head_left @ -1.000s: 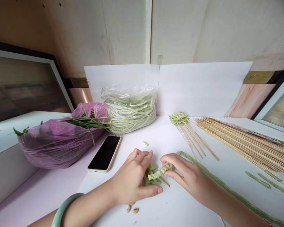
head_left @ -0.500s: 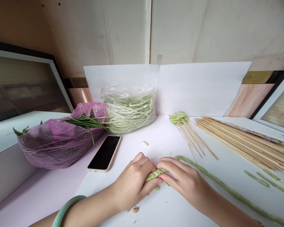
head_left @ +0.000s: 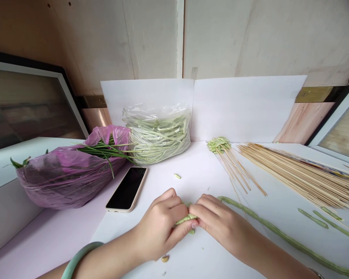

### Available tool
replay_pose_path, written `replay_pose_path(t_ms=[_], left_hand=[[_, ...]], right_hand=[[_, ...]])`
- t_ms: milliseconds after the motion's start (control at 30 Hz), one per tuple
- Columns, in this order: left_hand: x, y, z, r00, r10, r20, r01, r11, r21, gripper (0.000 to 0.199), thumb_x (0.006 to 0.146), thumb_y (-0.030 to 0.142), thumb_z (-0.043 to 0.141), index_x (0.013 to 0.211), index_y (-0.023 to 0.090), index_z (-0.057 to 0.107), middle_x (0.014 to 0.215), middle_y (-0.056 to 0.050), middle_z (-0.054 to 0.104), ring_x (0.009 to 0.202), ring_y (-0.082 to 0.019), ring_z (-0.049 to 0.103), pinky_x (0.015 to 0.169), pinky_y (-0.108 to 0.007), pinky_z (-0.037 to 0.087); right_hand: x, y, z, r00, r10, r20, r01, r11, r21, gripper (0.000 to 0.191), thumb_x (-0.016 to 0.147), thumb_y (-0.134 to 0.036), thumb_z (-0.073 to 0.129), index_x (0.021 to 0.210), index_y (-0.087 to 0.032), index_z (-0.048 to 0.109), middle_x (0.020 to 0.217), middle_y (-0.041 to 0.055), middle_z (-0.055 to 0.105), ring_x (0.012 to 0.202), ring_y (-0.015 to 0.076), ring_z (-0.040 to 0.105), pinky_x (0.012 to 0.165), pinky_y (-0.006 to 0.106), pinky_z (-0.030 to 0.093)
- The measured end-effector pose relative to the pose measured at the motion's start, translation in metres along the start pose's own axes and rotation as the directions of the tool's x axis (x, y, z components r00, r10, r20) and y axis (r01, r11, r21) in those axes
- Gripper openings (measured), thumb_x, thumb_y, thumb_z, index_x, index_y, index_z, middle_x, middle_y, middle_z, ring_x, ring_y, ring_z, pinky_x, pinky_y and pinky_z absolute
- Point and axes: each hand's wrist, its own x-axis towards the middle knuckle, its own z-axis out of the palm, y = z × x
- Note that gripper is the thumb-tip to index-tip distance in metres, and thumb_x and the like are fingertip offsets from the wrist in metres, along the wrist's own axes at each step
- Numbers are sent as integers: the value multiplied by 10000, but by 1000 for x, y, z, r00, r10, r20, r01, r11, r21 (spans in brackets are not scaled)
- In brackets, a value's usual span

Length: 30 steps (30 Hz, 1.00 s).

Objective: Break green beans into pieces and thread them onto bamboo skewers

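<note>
Between my two hands is a bundle of green beans (head_left: 186, 219), wrapped or folded tightly, partly hidden by my fingers. My left hand (head_left: 164, 223) is closed round it, thumb along its near side. Fingers of my right hand (head_left: 216, 219) pinch the bundle's right end, close against the left fingers. A long green bean (head_left: 279, 231) lies on the white surface, running from beside my right hand to the lower right. Below the hands lies a small brownish bean seed (head_left: 165, 258).
A clear bag of long beans (head_left: 159, 135) and a purple bag of greens (head_left: 72, 174) stand at the back left, a phone (head_left: 127, 189) before them. Finished skewers (head_left: 219, 145), loose bamboo sticks (head_left: 296, 172) and short bean pieces (head_left: 312, 218) lie to the right.
My right hand has moved slightly left and its fingers have closed in over the bundle, so less of the green shows. The view has shifted a little.
</note>
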Motion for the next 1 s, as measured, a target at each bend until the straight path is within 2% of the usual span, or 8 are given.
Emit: replay_pose_path(t_ms=[133, 233, 367, 500, 633, 833, 900, 1000], left_hand=[[2, 1, 1, 996, -31, 78, 50, 966, -253, 347, 953, 319, 386, 668, 171, 519, 619, 0, 461, 658, -153, 397, 671, -289, 349], [4, 0, 2, 981, -102, 164, 172, 846, -505, 403, 930, 433, 408, 629, 174, 474, 602, 15, 418, 657, -144, 396, 662, -273, 349], [4, -6, 2, 943, -138, 303, 317, 654, -687, 472, 849, 543, 493, 564, 171, 439, 597, 22, 381, 614, -131, 372, 596, -261, 330], [6, -8, -2, 908, -88, 410, 390, 536, -749, 489, 783, 554, 576, 517, 161, 457, 598, 12, 439, 604, -127, 391, 607, -267, 342], [8, -9, -4, 893, 0, 450, 399, 464, -791, 473, 763, 532, 606, 506, 151, 493, 595, -2, 506, 590, -123, 422, 581, -260, 343], [0, -20, -1, 781, 36, 623, 564, 389, -729, 420, 683, 550, 684, 601, 142, 621, 567, 15, 517, 423, -77, 360, 390, -231, 241], [0, -19, 0, 777, 69, 625, 575, 328, -750, 432, 681, 530, 690, 513, 151, 564, 501, 24, 465, 416, -80, 339, 398, -240, 224], [1, -12, -1, 830, 102, 548, 530, 161, -832, 516, 736, 472, 647, 393, 173, 404, 410, 37, 359, 413, -88, 329, 450, -256, 267]], right_hand=[[-1, 1, 2, 998, -55, -2, 55, 998, 7, 271, 927, -60, 338, 731, -193, 470, 689, -10, 450, 649, 137, 429, 616, 253, 416], [-1, -1, 2, 991, -124, -55, 123, 992, -10, 283, 937, -59, 325, 740, -185, 483, 688, -5, 434, 652, 142, 398, 625, 260, 398], [-2, -3, 1, 981, -180, -78, 179, 983, -30, 251, 922, -46, 354, 764, -161, 511, 698, 7, 436, 667, 146, 376, 633, 260, 386], [-2, -8, -3, 971, -224, -77, 221, 974, -49, 265, 927, -56, 359, 734, -158, 509, 667, 3, 434, 644, 141, 372, 608, 248, 376], [1, -17, -11, 967, -249, -54, 246, 968, -54, 369, 966, -91, 267, 683, -172, 490, 634, 3, 453, 612, 141, 395, 582, 241, 379], [4, -27, -14, 950, -308, -58, 297, 944, -143, 397, 956, -78, 303, 616, -190, 476, 577, -15, 444, 560, 134, 411, 567, 249, 373], [2, -27, -14, 945, -321, -66, 306, 937, -170, 377, 949, -93, 357, 607, -190, 483, 564, -21, 432, 551, 133, 403, 551, 257, 361], [-1, -21, -17, 952, -302, -51, 295, 948, -120, 343, 950, -108, 361, 646, -179, 505, 581, -15, 432, 564, 135, 394, 539, 260, 352]])
